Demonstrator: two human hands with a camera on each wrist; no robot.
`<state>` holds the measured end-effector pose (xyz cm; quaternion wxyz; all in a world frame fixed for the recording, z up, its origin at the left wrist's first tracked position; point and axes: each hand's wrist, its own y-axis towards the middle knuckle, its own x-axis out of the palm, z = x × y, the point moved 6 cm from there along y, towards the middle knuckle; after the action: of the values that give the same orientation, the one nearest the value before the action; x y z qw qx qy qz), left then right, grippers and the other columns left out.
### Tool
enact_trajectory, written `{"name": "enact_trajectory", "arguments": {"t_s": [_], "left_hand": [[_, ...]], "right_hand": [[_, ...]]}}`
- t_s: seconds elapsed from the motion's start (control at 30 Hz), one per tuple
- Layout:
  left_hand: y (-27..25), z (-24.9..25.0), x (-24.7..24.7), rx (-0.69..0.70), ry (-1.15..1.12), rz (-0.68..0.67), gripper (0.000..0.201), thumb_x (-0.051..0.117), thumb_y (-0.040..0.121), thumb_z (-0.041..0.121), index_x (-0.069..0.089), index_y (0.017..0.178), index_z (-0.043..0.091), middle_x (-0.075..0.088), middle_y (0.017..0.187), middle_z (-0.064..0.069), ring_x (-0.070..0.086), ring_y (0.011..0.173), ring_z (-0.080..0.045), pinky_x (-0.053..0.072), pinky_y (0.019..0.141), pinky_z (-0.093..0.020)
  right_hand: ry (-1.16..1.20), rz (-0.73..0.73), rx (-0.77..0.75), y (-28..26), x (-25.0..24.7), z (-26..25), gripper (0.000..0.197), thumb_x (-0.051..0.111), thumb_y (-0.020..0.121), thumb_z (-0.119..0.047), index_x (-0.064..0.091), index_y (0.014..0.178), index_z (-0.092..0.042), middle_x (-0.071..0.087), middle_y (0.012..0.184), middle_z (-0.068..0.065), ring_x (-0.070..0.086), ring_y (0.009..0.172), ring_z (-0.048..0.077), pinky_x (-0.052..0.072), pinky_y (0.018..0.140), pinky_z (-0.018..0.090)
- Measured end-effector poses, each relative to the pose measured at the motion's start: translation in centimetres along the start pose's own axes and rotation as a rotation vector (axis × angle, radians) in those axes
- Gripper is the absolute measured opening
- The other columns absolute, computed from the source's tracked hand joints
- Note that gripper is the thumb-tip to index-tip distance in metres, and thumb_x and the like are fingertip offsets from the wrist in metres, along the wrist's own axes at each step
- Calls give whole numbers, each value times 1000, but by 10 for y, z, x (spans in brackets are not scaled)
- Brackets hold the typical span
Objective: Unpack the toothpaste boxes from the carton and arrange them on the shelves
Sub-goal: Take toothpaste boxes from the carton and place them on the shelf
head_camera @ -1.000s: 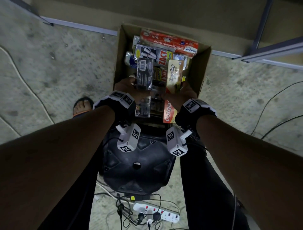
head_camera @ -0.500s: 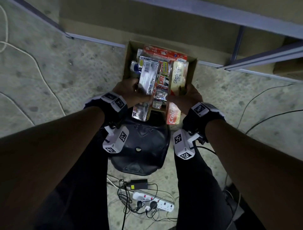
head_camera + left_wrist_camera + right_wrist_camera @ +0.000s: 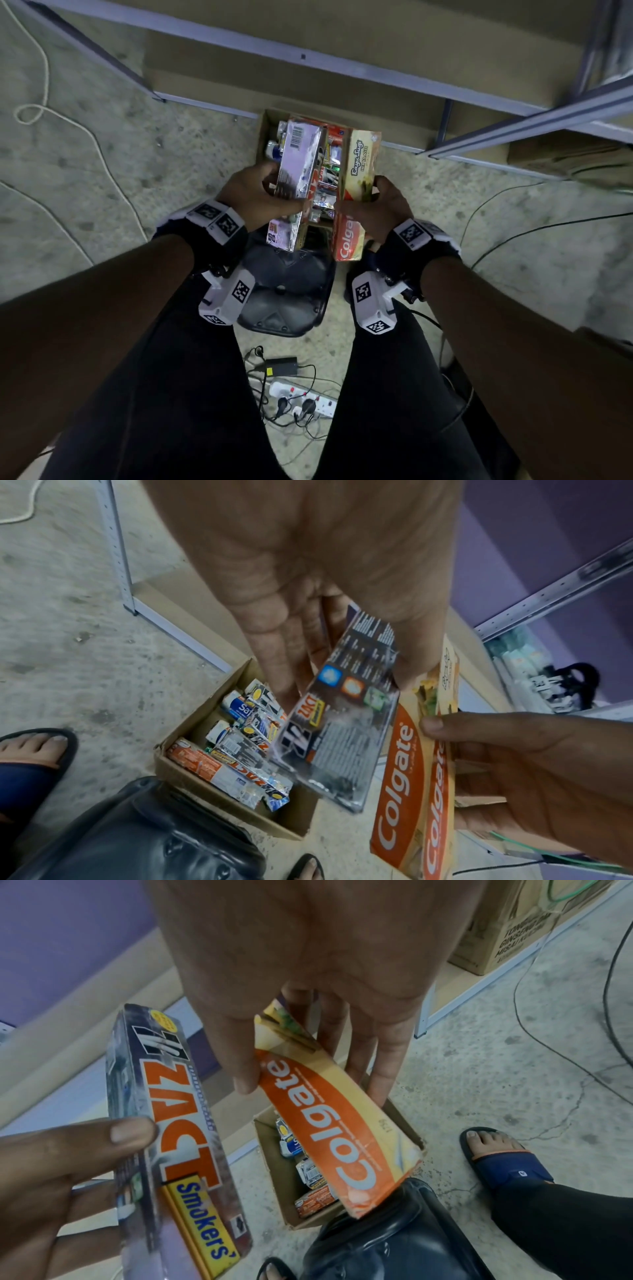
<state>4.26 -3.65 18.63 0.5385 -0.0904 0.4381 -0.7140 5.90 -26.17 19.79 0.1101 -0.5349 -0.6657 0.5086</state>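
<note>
My left hand [image 3: 263, 195] grips a silvery Zact Smokers' toothpaste box [image 3: 298, 178] [image 3: 342, 739] [image 3: 171, 1150] by its middle, held above the open carton [image 3: 265, 137] [image 3: 212, 791] [image 3: 270, 1172]. My right hand [image 3: 373, 212] grips an orange and cream Colgate box [image 3: 356, 195] [image 3: 404, 777] [image 3: 329, 1139], thumb on its front, fingers behind. Both boxes are lifted clear of the carton, side by side. Several more toothpaste boxes [image 3: 240, 739] lie inside the carton on the floor.
A metal shelf rack [image 3: 308, 58] with cardboard-lined lower boards stands just beyond the carton. A black stool seat [image 3: 287, 294] sits between my legs. A power strip and cables [image 3: 301, 401] lie on the concrete floor behind. A brown carton [image 3: 507, 934] stands at the right.
Both hands have risen out of the carton, each carrying its box upward. The view has tilted up, bringing the shelf rack into sight.
</note>
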Motion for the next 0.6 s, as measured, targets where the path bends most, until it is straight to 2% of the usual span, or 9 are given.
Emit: {"name": "enact_trajectory", "arguments": {"t_s": [0.17, 0.3, 0.47, 0.6], "left_hand": [[-41, 28, -14, 15, -110, -18, 79, 81, 58, 64, 59, 123, 26, 67, 116, 8, 69, 98, -18, 54, 93, -41], [-72, 53, -32, 76, -183, -16, 59, 83, 57, 63, 64, 106, 35, 71, 104, 15, 70, 91, -12, 58, 87, -40], [-111, 90, -61, 174, -229, 20, 49, 85, 66, 47, 64, 109, 36, 71, 102, 21, 71, 85, -2, 57, 76, -24], [-140, 118, -82, 249, -248, 16, 49, 85, 70, 43, 63, 113, 34, 71, 106, 18, 71, 87, -3, 55, 70, -17]], "right_hand": [[33, -49, -18, -42, -13, -21, 64, 83, 77, -26, 53, 133, -18, 66, 122, 4, 65, 106, 24, 55, 92, 44], [3, -58, -85, -74, -31, -45, 64, 82, 78, -29, 53, 133, -19, 66, 121, 1, 64, 106, 22, 54, 93, 42], [-3, -43, -182, -115, -58, -78, 60, 81, 79, -29, 54, 132, -25, 63, 102, -14, 63, 91, 6, 56, 88, 36], [-6, -9, -249, -147, -80, -101, 58, 82, 77, -34, 56, 129, -28, 66, 106, -12, 66, 96, 9, 58, 87, 40]]}}
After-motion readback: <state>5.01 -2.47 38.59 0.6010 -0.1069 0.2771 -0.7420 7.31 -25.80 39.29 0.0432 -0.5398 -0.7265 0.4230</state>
